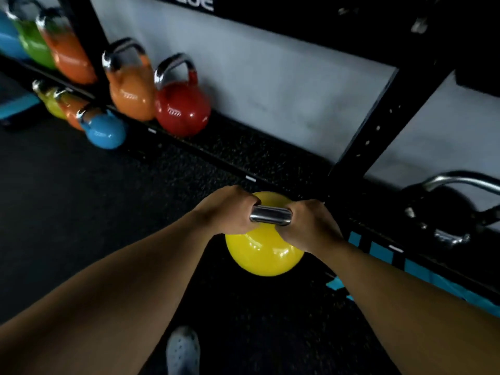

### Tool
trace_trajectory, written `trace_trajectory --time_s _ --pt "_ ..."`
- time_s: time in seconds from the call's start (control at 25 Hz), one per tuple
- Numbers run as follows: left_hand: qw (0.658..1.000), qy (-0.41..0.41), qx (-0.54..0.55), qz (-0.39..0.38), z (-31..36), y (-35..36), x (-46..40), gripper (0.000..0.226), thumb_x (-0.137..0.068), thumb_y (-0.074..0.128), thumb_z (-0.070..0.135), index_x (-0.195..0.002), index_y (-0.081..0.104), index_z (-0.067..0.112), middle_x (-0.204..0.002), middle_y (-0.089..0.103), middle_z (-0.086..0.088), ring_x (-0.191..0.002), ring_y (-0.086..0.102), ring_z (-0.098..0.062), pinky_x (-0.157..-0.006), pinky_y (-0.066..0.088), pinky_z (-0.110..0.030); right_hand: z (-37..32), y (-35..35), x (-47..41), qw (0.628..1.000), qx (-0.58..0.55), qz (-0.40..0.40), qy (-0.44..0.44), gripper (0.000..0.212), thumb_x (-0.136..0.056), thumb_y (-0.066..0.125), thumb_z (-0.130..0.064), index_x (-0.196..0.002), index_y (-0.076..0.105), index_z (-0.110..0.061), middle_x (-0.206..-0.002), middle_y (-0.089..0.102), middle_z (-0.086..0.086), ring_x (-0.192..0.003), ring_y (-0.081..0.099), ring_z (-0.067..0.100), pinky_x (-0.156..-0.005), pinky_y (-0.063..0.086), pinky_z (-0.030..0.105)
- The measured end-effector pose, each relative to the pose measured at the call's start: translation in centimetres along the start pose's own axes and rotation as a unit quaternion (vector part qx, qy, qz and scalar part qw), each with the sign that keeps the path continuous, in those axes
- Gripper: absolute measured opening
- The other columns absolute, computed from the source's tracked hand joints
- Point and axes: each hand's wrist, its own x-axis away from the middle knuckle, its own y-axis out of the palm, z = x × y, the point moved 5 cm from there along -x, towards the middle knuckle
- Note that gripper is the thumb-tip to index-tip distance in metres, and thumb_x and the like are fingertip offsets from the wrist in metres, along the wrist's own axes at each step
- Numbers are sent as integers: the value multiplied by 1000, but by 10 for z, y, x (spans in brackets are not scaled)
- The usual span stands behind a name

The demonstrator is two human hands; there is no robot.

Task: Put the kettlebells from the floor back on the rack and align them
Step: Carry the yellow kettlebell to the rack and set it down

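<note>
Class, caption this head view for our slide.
Both hands, left and right, grip a yellow kettlebell before the rack.

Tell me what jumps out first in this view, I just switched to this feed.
The yellow kettlebell at centre, with the left hand and right hand both gripping its chrome handle. Next, the row on the rack shelf at upper left: a red kettlebell beside an orange kettlebell. A blue kettlebell sits lower, in front of them.
</note>
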Motion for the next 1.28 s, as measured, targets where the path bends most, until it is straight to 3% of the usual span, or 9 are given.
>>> trace_trajectory --time_s 0.16,0.4,0.56,0.68,0.8,0.88,1.0,1.12,1.28 --pt "996 71 -51 25 -26 -22 -87 19 -75 60 33 -81 63 16 -82 72 -15 -77 68 -41 -57 49 -36 20 -20 -68 996 20 64 62 24 -74 65 -33 -88 72 -15 -81 73 14 -82 69 36 -64 52 34" --pt "986 137 -70 58 -65 -36 -190 25 -82 59 35 -100 59 17 -95 72 -14 -86 68 -42 -63 53 -43 44 -35 -153 983 29 137 123 20 -76 63 -28 -93 71 -20 -86 74 12 -86 68 38 -64 51 34" --pt "985 137 -62 85 -77 -33 -232 23 -81 60 27 -100 58 15 -96 71 -15 -88 67 -41 -64 52 -42 58 -29 -192 974 41 161 151 24 -78 60 -22 -99 69 -20 -96 74 13 -95 67 38 -75 53 38" --pt "988 127 -16 86 -81 -29 -260 18 -76 62 23 -91 54 16 -88 69 -16 -84 66 -41 -58 42 -37 75 -34 -212 965 11 208 160 8 -71 63 -12 -77 62 -17 -72 68 13 -77 67 37 -57 39 28" --pt "992 103 25 62 -77 -28 -281 20 -74 61 15 -76 42 18 -67 53 -8 -73 60 -37 -56 33 -32 90 -40 -220 956 25 233 176 13 -70 65 -10 -68 51 -12 -55 53 8 -61 62 36 -51 27 25" --pt "993 78 70 58 -76 -27 -293 18 -74 59 10 -75 43 18 -65 47 -4 -72 58 -35 -55 37 -34 98 -41 -227 955 12 232 187 11 -69 64 -9 -70 53 -12 -59 59 10 -64 61 36 -52 27 26" --pt "989 46 125 58 -74 -26 -307 15 -75 60 8 -89 59 14 -81 64 -13 -79 62 -35 -63 47 -36 109 -44 -237 959 -25 211 190 14 -71 62 -9 -74 51 -16 -62 56 8 -69 60 36 -53 27 29" --pt "988 49 121 77 -71 -25 -314 15 -76 60 6 -90 61 11 -79 63 -13 -81 62 -35 -62 40 -33 114 -46 -240 963 -41 198 178 18 -73 62 -10 -76 48 -21 -64 51 1 -71 59 34 -54 25 30" --pt "990 49 98 84 -73 -24 -316 22 -77 54 -2 -95 62 9 -85 66 -17 -82 62 -38 -63 38 -32 119 -45 -242 969 -50 176 168 13 -74 60 -8 -87 57 -11 -77 64 14 -75 60 36 -55 38 33"
